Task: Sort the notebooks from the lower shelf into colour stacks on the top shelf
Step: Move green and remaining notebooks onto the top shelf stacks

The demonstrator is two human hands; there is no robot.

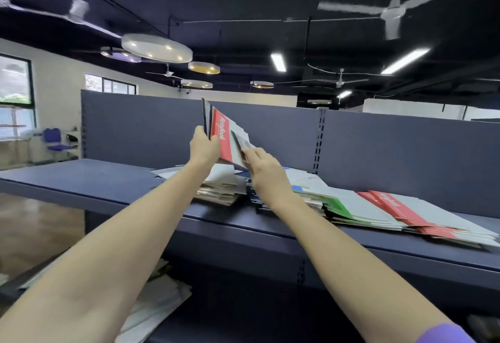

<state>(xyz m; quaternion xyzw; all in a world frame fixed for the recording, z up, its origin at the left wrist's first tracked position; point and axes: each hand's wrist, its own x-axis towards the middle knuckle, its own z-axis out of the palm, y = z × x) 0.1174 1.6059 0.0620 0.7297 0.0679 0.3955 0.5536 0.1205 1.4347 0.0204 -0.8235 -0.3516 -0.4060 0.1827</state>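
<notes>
Far out at nine o'clock a purple chair [58, 139] is standing by the windows, and down at seven o'clock loose notebooks [159, 299] are lying on the lower shelf [243, 323] under the left forearm. Moving right, the left hand [203, 147] is reaching up at about twelve o'clock from the frame's centre, its grip curling round the lower edge of a fanned bundle of notebooks [216, 126] held upright above the top shelf [81, 177]; a red-covered notebook [223, 134] printed with the word "Notebook" is facing the camera at the front of that bundle. Directly below it a pale stack [221, 188] is sitting on the top shelf. Just to the right, the right hand [266, 170] is pinching the lower corner of a white-backed notebook [239, 147] that is leaning out of the fan toward four o'clock, finger and thumb closing on it. Behind that wrist a dark blue stack [257, 199] is showing at the shelf's front edge. Further toward three o'clock a green stack [349, 208] is lying flat, and touching its right side a red stack [405, 212] is spreading toward the frame's edge. At five o'clock a purple sleeve [443, 333] is covering the right upper arm
</notes>
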